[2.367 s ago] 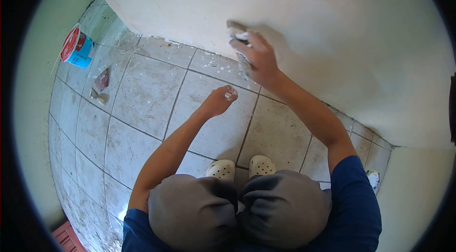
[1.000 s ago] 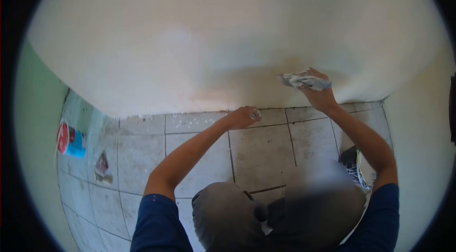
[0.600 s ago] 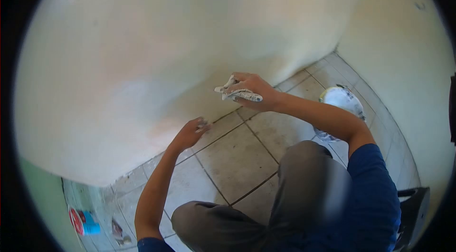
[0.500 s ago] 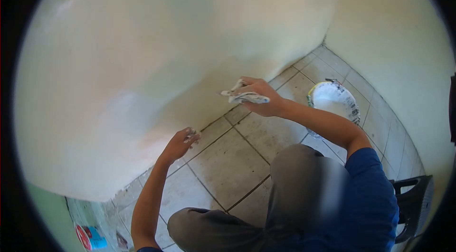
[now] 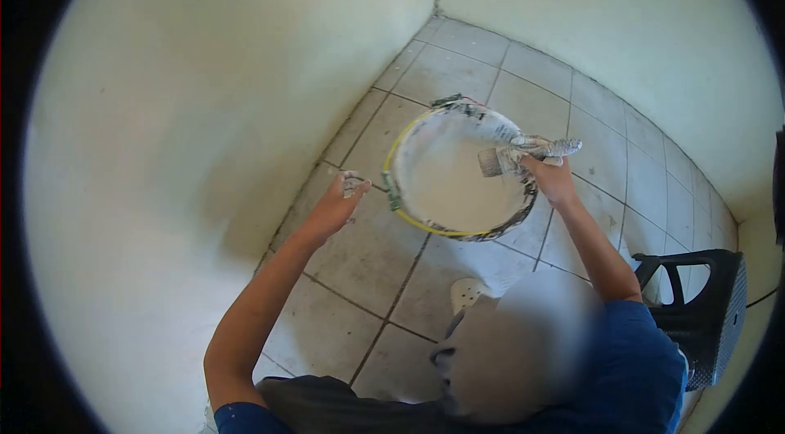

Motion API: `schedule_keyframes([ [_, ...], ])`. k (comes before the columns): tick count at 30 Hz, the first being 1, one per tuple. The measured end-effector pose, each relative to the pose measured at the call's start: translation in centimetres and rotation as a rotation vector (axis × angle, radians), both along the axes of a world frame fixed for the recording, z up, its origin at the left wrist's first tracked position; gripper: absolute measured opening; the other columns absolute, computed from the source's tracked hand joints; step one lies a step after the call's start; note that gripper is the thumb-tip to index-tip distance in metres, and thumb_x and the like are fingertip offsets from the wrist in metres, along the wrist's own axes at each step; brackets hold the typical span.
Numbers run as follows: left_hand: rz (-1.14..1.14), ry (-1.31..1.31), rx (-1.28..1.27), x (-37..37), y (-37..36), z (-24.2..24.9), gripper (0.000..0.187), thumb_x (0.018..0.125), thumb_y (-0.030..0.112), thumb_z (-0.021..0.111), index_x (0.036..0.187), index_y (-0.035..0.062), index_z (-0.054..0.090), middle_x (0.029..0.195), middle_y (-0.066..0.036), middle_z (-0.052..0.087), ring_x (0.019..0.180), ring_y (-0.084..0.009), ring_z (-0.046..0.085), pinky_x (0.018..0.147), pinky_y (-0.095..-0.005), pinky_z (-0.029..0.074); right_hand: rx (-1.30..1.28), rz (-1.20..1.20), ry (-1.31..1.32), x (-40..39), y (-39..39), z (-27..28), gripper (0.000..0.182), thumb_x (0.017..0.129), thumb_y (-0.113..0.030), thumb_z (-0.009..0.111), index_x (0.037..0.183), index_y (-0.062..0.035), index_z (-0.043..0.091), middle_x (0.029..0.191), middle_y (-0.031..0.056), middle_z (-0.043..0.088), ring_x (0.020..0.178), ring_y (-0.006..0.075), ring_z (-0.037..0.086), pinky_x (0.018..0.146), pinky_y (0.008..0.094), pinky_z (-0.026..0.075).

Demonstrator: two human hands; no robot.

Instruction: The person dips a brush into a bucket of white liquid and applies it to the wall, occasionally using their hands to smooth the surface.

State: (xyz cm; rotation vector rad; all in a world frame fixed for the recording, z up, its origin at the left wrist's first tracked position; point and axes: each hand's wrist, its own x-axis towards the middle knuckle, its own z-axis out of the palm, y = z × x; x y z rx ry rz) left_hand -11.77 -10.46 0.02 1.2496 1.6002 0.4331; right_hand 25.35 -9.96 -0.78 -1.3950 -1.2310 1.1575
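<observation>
In my right hand (image 5: 552,176) is a paint-caked paintbrush (image 5: 513,159), its bristles pointing left over the right side of a bucket (image 5: 403,148). Pale, creamy paint (image 5: 454,188) lies inside that bucket, whose rim is smeared and has a yellow band along its left side. Just left of the bucket, my left hand (image 5: 337,205) is closed, with white smears on the fingers. Whether it grips something small, I cannot make out.
A pale wall (image 5: 163,188) rises on the left and meets another wall (image 5: 605,8) at the far corner. Grey floor tiles (image 5: 360,262) lie under the bucket. A black plastic stool (image 5: 695,311) stands at my right, and a light clog (image 5: 468,293) shows below.
My view has swung right, bringing the bucket to the middle. My right hand has moved with the paintbrush from beside the wall to over the bucket; my left hand has come near its rim.
</observation>
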Motion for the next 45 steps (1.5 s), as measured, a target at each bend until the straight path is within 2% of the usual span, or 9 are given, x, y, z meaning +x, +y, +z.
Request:
schedule_keyframes([
  [4,0.181,-0.051,-0.181,4.8,3.0,-2.9,0.066,0.082,0.050,0.053,0.126,0.0052,0.031,0.117,-0.016,0.047,0.100,-0.0240,0.050,0.077,-0.0378,0.048,0.186,-0.023,-0.160,4.0,0.9,-3.7,0.024,0.073,-0.005,0.065,0.097,0.0003,0.062,0.086,0.0061,0.065,0.078,0.0124,0.060,0.071,0.0251,0.047],
  [8,0.214,-0.181,-0.232,6.7,4.5,-3.5,0.058,0.083,0.047,0.053,0.121,0.0051,0.039,0.111,-0.014,0.051,0.099,-0.0231,0.051,0.079,-0.0397,0.047,0.160,-0.084,-0.229,5.4,1.3,-5.6,0.023,0.072,-0.006,0.066,0.094,0.0002,0.063,0.085,0.0084,0.066,0.079,0.0125,0.060,0.071,0.0258,0.047],
  [12,0.186,-0.190,-0.273,8.3,6.1,-2.0,0.050,0.084,0.044,0.052,0.114,0.0046,0.047,0.101,-0.010,0.055,0.094,-0.0215,0.052,0.079,-0.0378,0.045,0.279,-0.198,-0.170,5.7,2.3,-8.9,0.021,0.073,-0.006,0.067,0.092,0.0003,0.063,0.092,0.0083,0.064,0.084,0.0129,0.059,0.073,0.0248,0.046],
  [16,0.195,-0.029,-0.306,8.7,6.7,-2.3,0.042,0.086,0.038,0.049,0.109,0.0033,0.051,0.094,-0.008,0.056,0.085,-0.0183,0.053,0.074,-0.0332,0.044,0.096,-0.235,0.143,4.1,2.6,-9.0,0.020,0.075,-0.004,0.065,0.094,0.0009,0.063,0.095,0.0070,0.063,0.086,0.0120,0.058,0.075,0.0243,0.046],
  [25,0.159,0.157,-0.096,7.8,9.2,-4.6,0.030,0.085,0.032,0.049,0.091,0.0031,0.054,0.072,-0.005,0.052,0.066,-0.0138,0.049,0.060,-0.0306,0.040,0.123,-0.473,0.139,0.6,0.5,-9.8,0.023,0.076,-0.004,0.063,0.098,0.0023,0.062,0.093,0.0083,0.064,0.087,0.0129,0.058,0.079,0.0255,0.044],
  [28,0.126,-0.050,-0.082,6.1,11.1,-5.7,0.029,0.085,0.031,0.049,0.090,0.0028,0.054,0.067,-0.003,0.051,0.062,-0.0120,0.048,0.059,-0.0288,0.039,0.227,-0.592,0.101,-2.9,-1.3,-9.8,0.023,0.077,-0.003,0.062,0.099,0.0033,0.061,0.094,0.0081,0.064,0.087,0.0124,0.058,0.078,0.0257,0.045],
  [37,-0.014,-0.256,0.188,3.6,15.5,-12.6,0.031,0.086,0.029,0.048,0.096,0.0008,0.056,0.075,-0.005,0.056,0.066,-0.0128,0.049,0.059,-0.0282,0.039,0.263,-0.665,-0.061,-5.9,-0.7,-11.0,0.021,0.078,-0.007,0.062,0.097,0.0015,0.063,0.091,0.0096,0.066,0.084,0.0146,0.061,0.076,0.0271,0.046],
  [43,-0.049,-0.274,0.148,2.9,16.4,-13.3,0.025,0.085,0.027,0.048,0.080,0.0035,0.055,0.065,-0.002,0.047,0.058,-0.0117,0.043,0.053,-0.0304,0.035,0.135,-0.601,-0.080,-4.9,-0.1,-8.7,0.019,0.073,-0.010,0.065,0.090,-0.0012,0.066,0.084,0.0095,0.067,0.078,0.0137,0.062,0.069,0.0277,0.048],
  [45,-0.118,-0.298,0.087,2.0,17.3,-14.0,0.030,0.085,0.029,0.046,0.090,0.0013,0.057,0.078,-0.006,0.056,0.070,-0.0149,0.053,0.064,-0.0311,0.042,0.082,-0.632,-0.160,-4.8,0.2,-9.4,0.020,0.072,-0.011,0.066,0.090,-0.0019,0.066,0.083,0.0092,0.066,0.076,0.0139,0.062,0.067,0.0283,0.049],
])
